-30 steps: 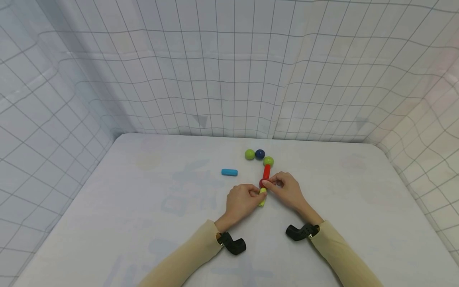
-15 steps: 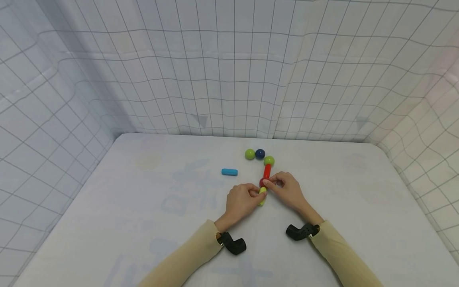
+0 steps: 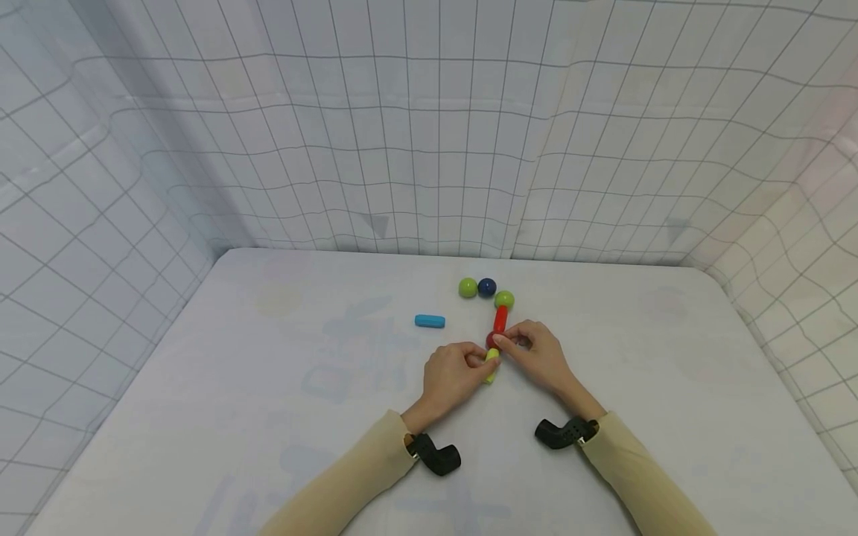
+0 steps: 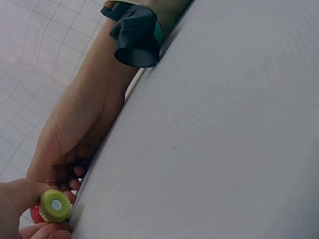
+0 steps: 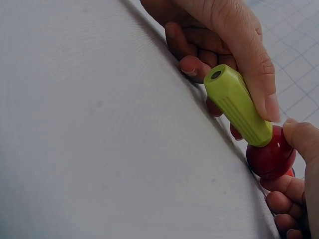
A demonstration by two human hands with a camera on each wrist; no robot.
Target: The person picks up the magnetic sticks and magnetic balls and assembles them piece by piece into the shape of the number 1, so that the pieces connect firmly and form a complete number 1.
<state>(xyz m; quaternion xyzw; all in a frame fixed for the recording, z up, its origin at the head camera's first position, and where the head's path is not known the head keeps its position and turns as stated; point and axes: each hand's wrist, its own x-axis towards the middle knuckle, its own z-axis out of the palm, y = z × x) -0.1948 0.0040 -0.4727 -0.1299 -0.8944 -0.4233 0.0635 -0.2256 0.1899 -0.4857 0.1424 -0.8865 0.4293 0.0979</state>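
My left hand [image 3: 450, 377] pinches a yellow-green ribbed rod [image 5: 237, 105] between thumb and fingers. A round dark hole shows in the rod's near end in the right wrist view; its other end meets a dark red ball [image 5: 269, 153]. That ball is held between the thumb and fingers of my right hand [image 3: 540, 359]. Beyond it, a bright red rod [image 3: 500, 318] runs away in line, with a green ball [image 3: 504, 299] at its far end. In the left wrist view the yellow-green rod [image 4: 55, 205] is seen end-on, with a pale disc in it.
Behind the row, another green ball [image 3: 468, 287] sits beside a navy ball [image 3: 487, 287]. A blue rod [image 3: 430, 321] lies to the left on the white table [image 3: 268, 417]. Gridded white curtains [image 3: 429, 134] enclose the back and sides.
The red rod and the green ball at its end have shifted very slightly away and to the right. Both hands keep nearly the same place and hold.
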